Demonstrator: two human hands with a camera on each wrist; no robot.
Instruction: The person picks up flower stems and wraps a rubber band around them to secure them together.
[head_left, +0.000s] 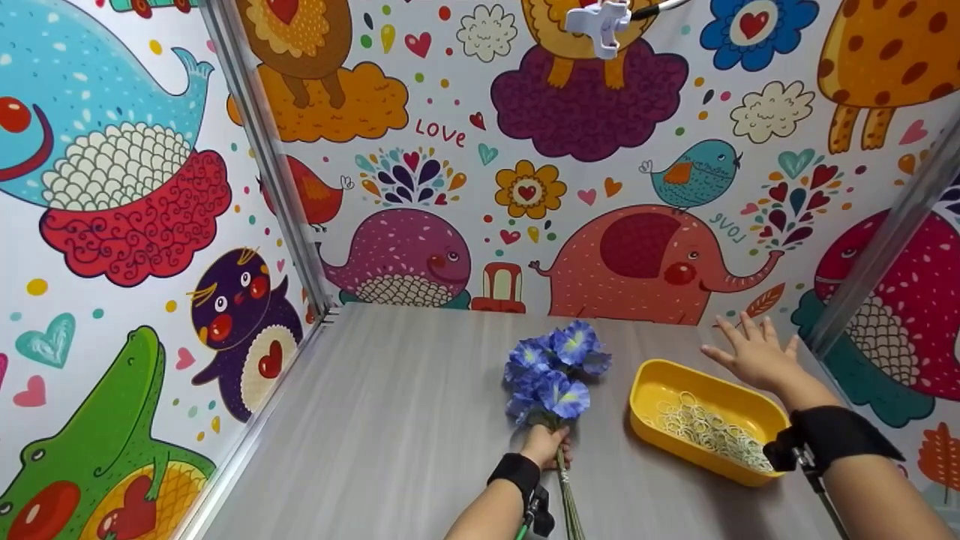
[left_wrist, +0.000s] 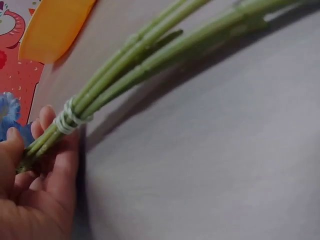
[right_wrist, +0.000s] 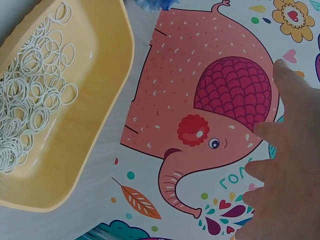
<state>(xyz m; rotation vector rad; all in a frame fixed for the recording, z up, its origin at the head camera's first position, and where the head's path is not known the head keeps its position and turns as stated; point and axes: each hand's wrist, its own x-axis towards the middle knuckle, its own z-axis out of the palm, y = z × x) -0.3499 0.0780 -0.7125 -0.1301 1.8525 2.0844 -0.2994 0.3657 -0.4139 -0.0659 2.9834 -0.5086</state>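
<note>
My left hand (head_left: pixel 546 445) grips a bunch of artificial blue flowers (head_left: pixel 559 367) by the stems, just below the blooms. In the left wrist view a pale rubber band (left_wrist: pixel 70 117) is wound several times round the green stems (left_wrist: pixel 130 70), close to the fingertips. The stem ends point toward the front of the table. My right hand (head_left: pixel 757 356) is raised with its fingers spread, beyond the right end of a yellow tub (head_left: pixel 652 375), and holds nothing. Many loose pale rubber bands (right_wrist: pixel 25 100) lie in that tub.
A grey wood-grain table (head_left: pixel 390 405) carries the flowers and the tub. Walls printed with cartoon animals (head_left: pixel 630 262) close it in at the back and sides, with metal corner posts (head_left: pixel 277 172). A white clip (head_left: pixel 604 26) with a cable hangs at the top.
</note>
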